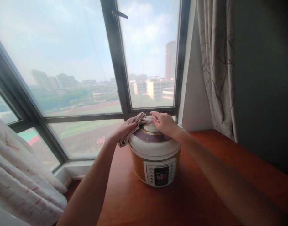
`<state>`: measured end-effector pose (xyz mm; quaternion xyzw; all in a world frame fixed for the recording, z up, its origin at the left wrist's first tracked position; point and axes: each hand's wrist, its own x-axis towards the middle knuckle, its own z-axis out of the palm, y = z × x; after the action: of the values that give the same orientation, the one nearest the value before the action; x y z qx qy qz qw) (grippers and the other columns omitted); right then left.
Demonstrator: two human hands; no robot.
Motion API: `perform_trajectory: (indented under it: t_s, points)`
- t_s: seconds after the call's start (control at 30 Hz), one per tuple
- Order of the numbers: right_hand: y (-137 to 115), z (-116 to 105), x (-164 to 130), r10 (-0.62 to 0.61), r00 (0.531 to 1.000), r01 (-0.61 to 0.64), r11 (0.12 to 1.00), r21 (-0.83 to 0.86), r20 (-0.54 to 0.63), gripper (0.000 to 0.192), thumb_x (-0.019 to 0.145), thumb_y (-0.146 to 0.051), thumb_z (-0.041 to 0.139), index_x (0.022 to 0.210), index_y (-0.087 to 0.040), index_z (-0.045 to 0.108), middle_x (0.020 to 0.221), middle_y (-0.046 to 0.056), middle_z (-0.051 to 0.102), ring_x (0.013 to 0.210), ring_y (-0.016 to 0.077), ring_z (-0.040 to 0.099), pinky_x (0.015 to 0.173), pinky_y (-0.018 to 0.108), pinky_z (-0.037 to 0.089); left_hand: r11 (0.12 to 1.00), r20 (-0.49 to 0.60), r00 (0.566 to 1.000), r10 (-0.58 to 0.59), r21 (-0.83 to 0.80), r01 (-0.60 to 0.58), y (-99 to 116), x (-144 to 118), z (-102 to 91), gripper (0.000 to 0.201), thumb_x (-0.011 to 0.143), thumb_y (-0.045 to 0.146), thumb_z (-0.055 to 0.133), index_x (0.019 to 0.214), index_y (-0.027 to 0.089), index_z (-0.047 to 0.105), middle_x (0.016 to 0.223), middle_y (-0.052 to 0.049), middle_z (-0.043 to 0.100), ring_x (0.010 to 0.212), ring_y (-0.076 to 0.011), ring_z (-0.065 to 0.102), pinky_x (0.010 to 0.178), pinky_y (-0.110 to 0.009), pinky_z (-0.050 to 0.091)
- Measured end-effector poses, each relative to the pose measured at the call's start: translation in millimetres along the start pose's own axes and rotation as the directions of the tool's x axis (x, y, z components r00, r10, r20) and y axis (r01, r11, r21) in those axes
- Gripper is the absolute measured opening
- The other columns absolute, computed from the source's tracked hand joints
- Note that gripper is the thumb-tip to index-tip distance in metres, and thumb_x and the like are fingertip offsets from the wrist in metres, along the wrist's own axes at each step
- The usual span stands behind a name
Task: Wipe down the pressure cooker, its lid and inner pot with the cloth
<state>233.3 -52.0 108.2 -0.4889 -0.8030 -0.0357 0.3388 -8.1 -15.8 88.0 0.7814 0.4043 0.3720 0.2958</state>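
An electric pressure cooker (138,164) with a cream and brown body stands upright on the wooden surface, its control panel (160,175) facing me. On top is a dark lid with a cream lid handle (150,128). My left hand (125,129) is closed on a folded, brownish patterned cloth (139,118), which lies against the left side of the lid and hangs down past its edge. My right hand (166,125) grips the lid handle from the right, its fingers curled over the top. Part of the handle is hidden under those fingers and the cloth.
The cooker rests on a reddish-brown wooden tabletop (205,163). Right behind it rises a dark window frame (120,56) with a handle (120,14). Patterned curtains hang at the left (23,179) and the right (219,69), beside a dark wall (263,78).
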Motion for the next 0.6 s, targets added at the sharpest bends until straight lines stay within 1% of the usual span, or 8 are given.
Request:
perform_trajectory:
  t_s: [0.07,0.1,0.17,0.2,0.3,0.43,0.53,0.6]
  points:
    - [0.1,0.3,-0.3,-0.003,1.000,0.003,1.000,0.003,0.001,0.039,0.098,-0.029,0.052,0.135,-0.019,0.059,0.125,0.009,0.071,0.116,0.0235,0.067,0.099,0.031,0.048,0.993,0.047,0.999,0.004,-0.116,0.002,-6.2,8.3,-1.3,0.063,0.081,0.053,0.062,0.133,0.018,0.061,0.124,-0.013,0.071,0.123,-0.0319,0.059,0.106,-0.039,0.045]
    - [0.2,0.5,-0.6,-0.003,1.000,0.003,1.000,0.006,0.000,0.039,0.098,-0.029,0.052,0.135,-0.019,0.059,0.126,0.009,0.071,0.116,0.0233,0.066,0.099,0.030,0.048,0.989,0.052,0.999,0.000,-0.150,0.008,-8.5,9.7,-1.1,0.064,0.081,0.056,0.061,0.133,0.018,0.061,0.122,-0.013,0.071,0.124,-0.0325,0.058,0.106,-0.039,0.045]
    - [0.5,0.7,-0.9,-0.007,1.000,0.007,1.000,0.015,-0.001,0.039,0.099,-0.029,0.051,0.135,-0.018,0.059,0.126,0.009,0.071,0.116,0.0232,0.066,0.099,0.030,0.047,0.986,0.028,1.000,0.001,-0.168,0.004,-11.9,7.3,0.3,0.064,0.084,0.058,0.058,0.134,0.018,0.060,0.123,-0.014,0.071,0.127,-0.0330,0.056,0.107,-0.040,0.044]
    - [0.6,0.8,-1.1,-0.009,1.000,0.009,1.000,0.018,0.001,0.039,0.099,-0.030,0.051,0.135,-0.018,0.059,0.126,0.009,0.071,0.115,0.0233,0.066,0.098,0.029,0.047,0.989,0.002,1.000,0.010,-0.150,-0.010,-13.3,3.7,1.4,0.064,0.085,0.058,0.055,0.135,0.018,0.059,0.126,-0.013,0.069,0.128,-0.0328,0.055,0.108,-0.040,0.043]
    - [0.3,0.4,-1.0,-0.003,1.000,0.003,1.000,0.009,0.017,0.040,0.100,-0.031,0.050,0.137,-0.017,0.057,0.125,0.010,0.071,0.115,0.0244,0.067,0.097,0.030,0.047,1.000,-0.120,0.992,0.028,-0.001,-0.029,-16.4,-13.7,6.5,0.064,0.088,0.054,0.051,0.140,0.017,0.055,0.138,-0.012,0.063,0.131,-0.0326,0.053,0.111,-0.040,0.040]
    - [-1.5,-1.0,-0.6,0.011,0.999,-0.011,1.000,0.000,0.040,0.042,0.100,-0.031,0.050,0.139,-0.017,0.055,0.126,0.011,0.070,0.116,0.0262,0.066,0.097,0.032,0.047,0.977,-0.308,0.951,0.020,0.209,0.047,-13.3,-43.2,17.7,0.061,0.088,0.046,0.047,0.141,0.017,0.052,0.142,-0.011,0.059,0.131,-0.0326,0.053,0.113,-0.043,0.038]
    - [-1.0,-2.2,-1.2,0.016,0.999,-0.017,0.999,0.033,0.046,0.042,0.101,-0.031,0.045,0.139,-0.017,0.056,0.129,0.011,0.069,0.118,0.0262,0.065,0.100,0.034,0.046,0.951,-0.375,0.923,0.091,0.309,0.032,-5.3,-65.9,29.9,0.057,0.091,0.041,0.043,0.142,0.017,0.052,0.144,-0.011,0.056,0.134,-0.0312,0.050,0.114,-0.046,0.037]
    - [1.8,-3.3,-1.9,-0.004,0.999,-0.001,0.996,0.093,0.049,0.041,0.103,-0.032,0.039,0.138,-0.018,0.057,0.131,0.010,0.068,0.121,0.0252,0.063,0.102,0.034,0.046,0.925,-0.401,0.902,0.159,0.379,0.006,-0.3,-81.0,40.1,0.055,0.092,0.038,0.043,0.142,0.018,0.052,0.148,-0.011,0.052,0.137,-0.0306,0.048,0.114,-0.047,0.037]
